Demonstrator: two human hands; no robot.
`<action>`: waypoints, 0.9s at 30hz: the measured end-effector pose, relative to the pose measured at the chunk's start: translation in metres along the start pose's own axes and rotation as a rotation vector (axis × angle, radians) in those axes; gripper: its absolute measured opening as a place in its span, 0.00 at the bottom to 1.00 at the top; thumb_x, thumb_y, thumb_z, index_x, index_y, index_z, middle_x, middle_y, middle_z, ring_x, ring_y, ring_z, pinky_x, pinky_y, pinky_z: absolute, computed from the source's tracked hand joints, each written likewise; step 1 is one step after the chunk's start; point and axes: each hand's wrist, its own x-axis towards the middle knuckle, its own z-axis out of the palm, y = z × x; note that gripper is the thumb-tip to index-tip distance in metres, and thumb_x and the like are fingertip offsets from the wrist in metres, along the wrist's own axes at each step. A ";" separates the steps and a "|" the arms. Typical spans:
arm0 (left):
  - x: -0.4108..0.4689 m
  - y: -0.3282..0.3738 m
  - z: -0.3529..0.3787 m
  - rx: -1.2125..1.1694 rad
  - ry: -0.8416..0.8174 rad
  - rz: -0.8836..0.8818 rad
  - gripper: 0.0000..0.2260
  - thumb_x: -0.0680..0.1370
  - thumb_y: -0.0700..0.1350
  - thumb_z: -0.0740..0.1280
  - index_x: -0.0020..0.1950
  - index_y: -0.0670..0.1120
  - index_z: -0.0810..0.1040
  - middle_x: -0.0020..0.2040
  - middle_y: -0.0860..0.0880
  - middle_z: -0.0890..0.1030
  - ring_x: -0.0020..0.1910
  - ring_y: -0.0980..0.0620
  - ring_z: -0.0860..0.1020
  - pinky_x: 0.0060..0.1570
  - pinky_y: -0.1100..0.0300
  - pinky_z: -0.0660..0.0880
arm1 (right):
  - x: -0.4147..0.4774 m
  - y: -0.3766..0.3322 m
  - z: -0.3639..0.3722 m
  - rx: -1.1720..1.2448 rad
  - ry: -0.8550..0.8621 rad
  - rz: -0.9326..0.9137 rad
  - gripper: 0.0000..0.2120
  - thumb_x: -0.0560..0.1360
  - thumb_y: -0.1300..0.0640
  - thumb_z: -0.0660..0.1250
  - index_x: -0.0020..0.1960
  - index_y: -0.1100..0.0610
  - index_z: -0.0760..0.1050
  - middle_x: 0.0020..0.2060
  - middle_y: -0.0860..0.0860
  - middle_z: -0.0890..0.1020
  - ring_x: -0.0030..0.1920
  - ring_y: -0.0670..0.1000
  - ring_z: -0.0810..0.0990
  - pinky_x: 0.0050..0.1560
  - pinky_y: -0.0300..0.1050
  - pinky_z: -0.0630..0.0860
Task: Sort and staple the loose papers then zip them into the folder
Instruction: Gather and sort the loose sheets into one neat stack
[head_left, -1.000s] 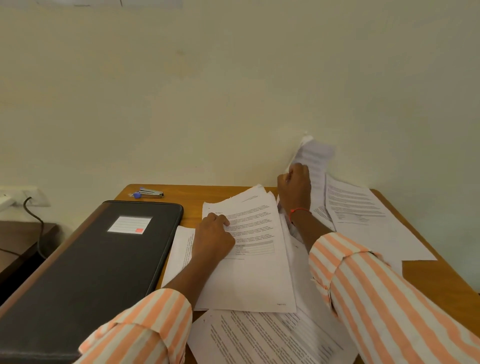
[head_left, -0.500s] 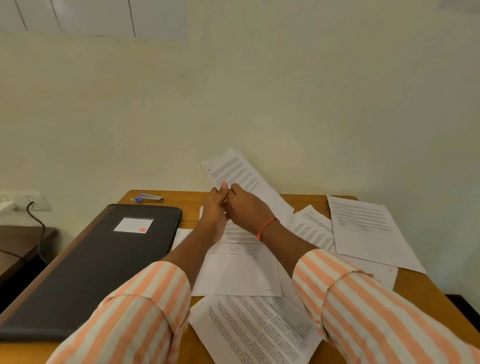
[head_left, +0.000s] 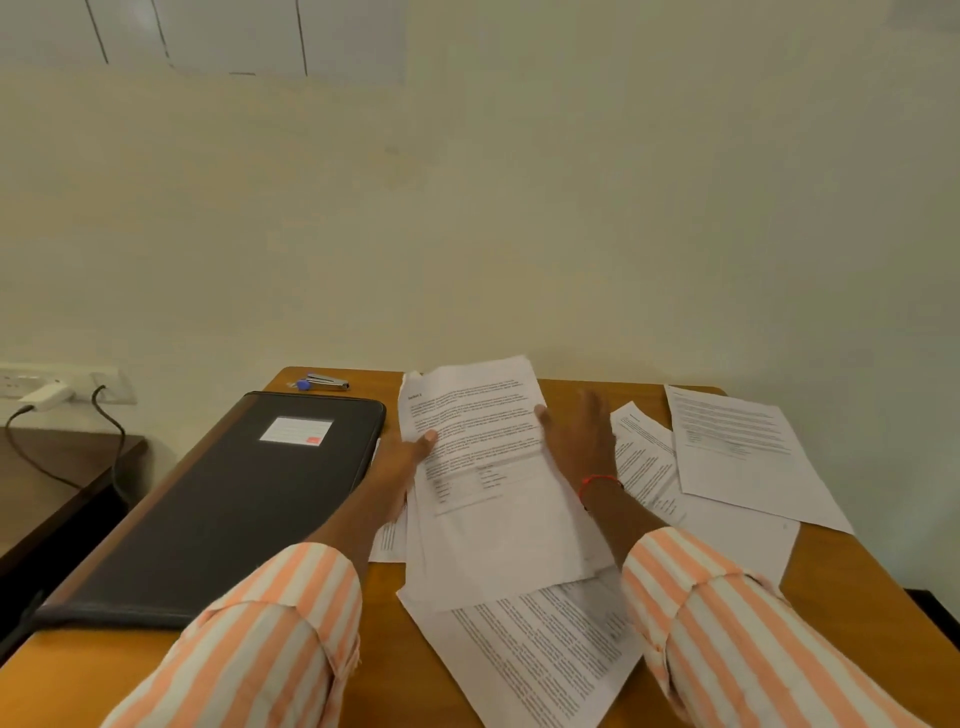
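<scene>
A stack of printed sheets (head_left: 498, 499) lies in the middle of the wooden table (head_left: 857, 582). My left hand (head_left: 408, 460) holds its left edge, thumb on top of the top sheet. At the stack's right edge is my right hand (head_left: 582, 441), blurred, with fingers spread and the thumb touching the paper. More loose sheets lie to the right (head_left: 743, 452), between them and the stack (head_left: 644, 462), and at the front (head_left: 540, 654). The black zip folder (head_left: 234, 499) lies closed on the left. A small stapler (head_left: 327, 383) sits at the table's back edge behind the folder.
The table stands against a plain wall (head_left: 519, 234). To the left a lower dark side table (head_left: 57, 478) carries a cable running to a wall socket with a white plug (head_left: 47, 392).
The sheet my hands held up together at the back has come down onto the middle stack. My hands have parted to the stack's left and right edges.
</scene>
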 end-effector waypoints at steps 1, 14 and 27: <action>0.000 -0.002 -0.003 0.012 -0.005 0.003 0.12 0.82 0.42 0.68 0.65 0.47 0.77 0.55 0.46 0.87 0.50 0.44 0.87 0.46 0.44 0.84 | 0.000 0.005 -0.003 0.199 -0.101 0.094 0.25 0.76 0.41 0.68 0.65 0.55 0.70 0.57 0.51 0.77 0.55 0.53 0.76 0.55 0.52 0.75; -0.008 -0.006 0.004 -0.054 -0.048 0.070 0.14 0.78 0.39 0.72 0.63 0.47 0.78 0.50 0.50 0.88 0.47 0.46 0.87 0.37 0.54 0.83 | -0.023 0.026 -0.006 0.831 -0.251 0.225 0.06 0.75 0.65 0.72 0.51 0.66 0.79 0.45 0.56 0.87 0.44 0.53 0.86 0.42 0.43 0.82; -0.003 -0.002 -0.005 -0.005 0.078 0.033 0.10 0.80 0.47 0.71 0.60 0.50 0.79 0.49 0.51 0.88 0.44 0.45 0.87 0.37 0.52 0.84 | -0.009 0.039 -0.024 0.504 0.187 0.235 0.03 0.81 0.58 0.63 0.54 0.56 0.74 0.48 0.51 0.81 0.49 0.52 0.78 0.49 0.44 0.72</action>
